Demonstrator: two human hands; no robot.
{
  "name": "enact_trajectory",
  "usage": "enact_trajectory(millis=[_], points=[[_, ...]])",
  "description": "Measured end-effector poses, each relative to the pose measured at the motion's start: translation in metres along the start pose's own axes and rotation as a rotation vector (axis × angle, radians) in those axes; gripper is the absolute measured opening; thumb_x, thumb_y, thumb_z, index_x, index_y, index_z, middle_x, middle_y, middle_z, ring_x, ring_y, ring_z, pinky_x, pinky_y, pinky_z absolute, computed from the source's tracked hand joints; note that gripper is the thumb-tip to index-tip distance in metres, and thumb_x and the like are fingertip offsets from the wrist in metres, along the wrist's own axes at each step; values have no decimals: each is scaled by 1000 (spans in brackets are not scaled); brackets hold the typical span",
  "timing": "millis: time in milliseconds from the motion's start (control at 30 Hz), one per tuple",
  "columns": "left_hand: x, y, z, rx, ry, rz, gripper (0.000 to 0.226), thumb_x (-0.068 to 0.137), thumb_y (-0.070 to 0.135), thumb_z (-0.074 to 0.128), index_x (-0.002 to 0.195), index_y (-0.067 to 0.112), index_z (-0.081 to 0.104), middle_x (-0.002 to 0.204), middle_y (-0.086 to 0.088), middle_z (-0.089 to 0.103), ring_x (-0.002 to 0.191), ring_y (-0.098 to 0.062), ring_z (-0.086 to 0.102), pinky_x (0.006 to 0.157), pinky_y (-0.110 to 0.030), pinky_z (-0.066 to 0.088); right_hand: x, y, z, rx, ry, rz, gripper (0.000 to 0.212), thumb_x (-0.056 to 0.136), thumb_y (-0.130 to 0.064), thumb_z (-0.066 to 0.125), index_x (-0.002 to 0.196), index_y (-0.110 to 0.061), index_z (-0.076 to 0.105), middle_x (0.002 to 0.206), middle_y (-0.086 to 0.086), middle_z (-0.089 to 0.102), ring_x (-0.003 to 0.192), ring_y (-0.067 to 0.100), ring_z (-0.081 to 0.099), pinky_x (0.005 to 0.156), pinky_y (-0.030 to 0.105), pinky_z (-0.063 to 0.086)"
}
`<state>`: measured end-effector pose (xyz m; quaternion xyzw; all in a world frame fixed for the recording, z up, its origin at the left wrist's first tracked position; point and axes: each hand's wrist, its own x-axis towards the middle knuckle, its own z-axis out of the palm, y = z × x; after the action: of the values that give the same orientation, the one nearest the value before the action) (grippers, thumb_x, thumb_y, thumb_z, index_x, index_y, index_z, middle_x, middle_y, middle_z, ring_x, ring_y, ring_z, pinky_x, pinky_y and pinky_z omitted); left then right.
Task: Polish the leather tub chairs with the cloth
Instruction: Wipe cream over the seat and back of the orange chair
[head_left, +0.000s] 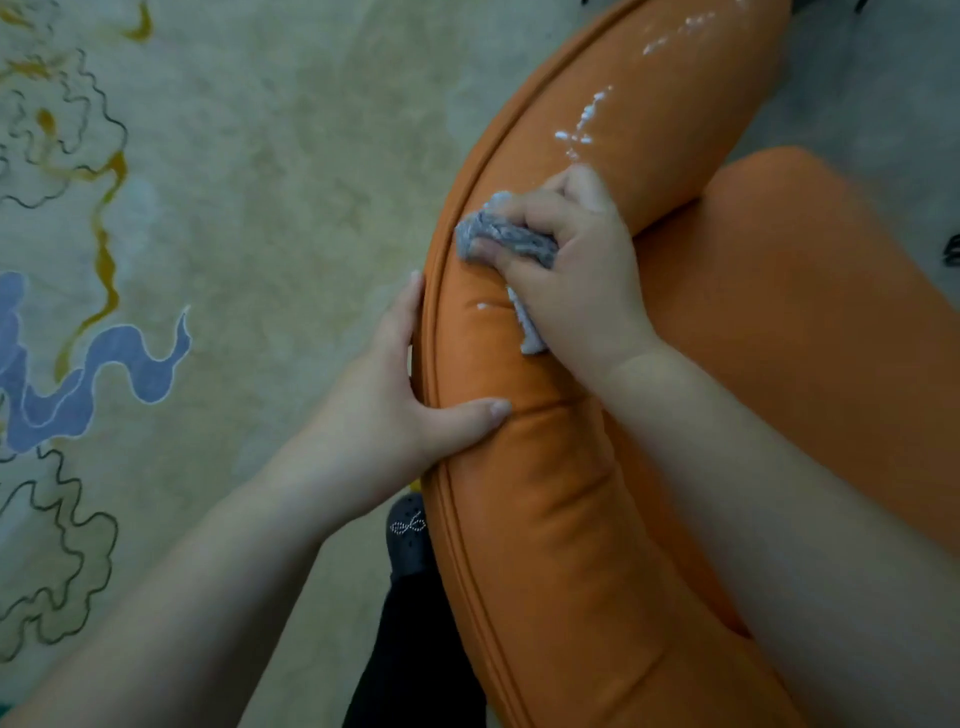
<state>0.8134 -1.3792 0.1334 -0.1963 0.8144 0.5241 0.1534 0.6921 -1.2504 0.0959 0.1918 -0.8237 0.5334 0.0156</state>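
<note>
A person's right hand (571, 270) bunches a grey cloth (506, 241) against the padded top roll of an orange leather chair (545, 519), fingers and thumb curled round the wad and pressing it into the leather. A pale tail of the cloth hangs out below the palm, beside a small white fleck on the roll.

The left hand (400, 395) steadies the chair from outside: its fingers lie fairly straight down the outer wall and along the piped seam, and the thumb presses across the top of the roll, denting it. It braces rather than clamps.

Beyond the cloth, a broken trail of white polish (587, 122) runs up the roll toward the far end, not yet rubbed in. The seat cushion (805, 322) lies to the right, inside the curve. Under the chair spreads a pale carpet (234, 208) with blue and gold swirls; a dark shoe (410, 535) shows at the chair's base.

The risks from here look modest but real. Polish left standing may dry into marks, or streak if the wad is dragged through it too fast. A tightly bunched cloth offers little clean face, so it could smear rather than buff. Polish pushed leftward could lodge in the seam or drip onto the carpet. A hard stroke may also shift the chair if the bracing hand slips.
</note>
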Motion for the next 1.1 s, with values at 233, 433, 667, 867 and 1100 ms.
enact_trajectory(millis=[233,433,667,867,1100], points=[[39,10,-22,98,-150,44,138,42,61,80,151,41,-2,152,19,27,125,-13,52,102,-40,46,-40,-10,-11,-69,-86,-29,15,75,-23,76,87,-14,73,84,4,47,82,23,51,75,33,47],[63,14,-36,157,-266,86,140,41,63,79,149,42,-7,157,17,19,131,-14,46,103,-42,44,4,-14,1,-128,39,100,15,75,-21,77,86,-13,74,87,8,49,85,21,53,80,35,47],[91,24,-53,194,-406,157,142,38,65,78,149,44,-10,150,17,29,123,-11,50,97,-40,49,-33,-19,6,-138,144,169,15,72,-18,79,85,-18,72,84,-1,46,80,15,50,74,22,41],[117,28,-58,191,-474,179,143,40,63,80,148,44,-12,154,18,22,126,-9,48,99,-38,48,9,-5,12,-117,320,238,15,73,-16,79,86,-14,71,87,6,47,83,16,53,77,25,45],[143,40,-59,114,-508,182,135,48,48,82,151,40,-5,140,27,35,96,19,55,70,-7,50,22,-2,10,-167,243,155,15,73,-28,77,87,-27,71,85,-3,47,83,15,51,77,24,43]])
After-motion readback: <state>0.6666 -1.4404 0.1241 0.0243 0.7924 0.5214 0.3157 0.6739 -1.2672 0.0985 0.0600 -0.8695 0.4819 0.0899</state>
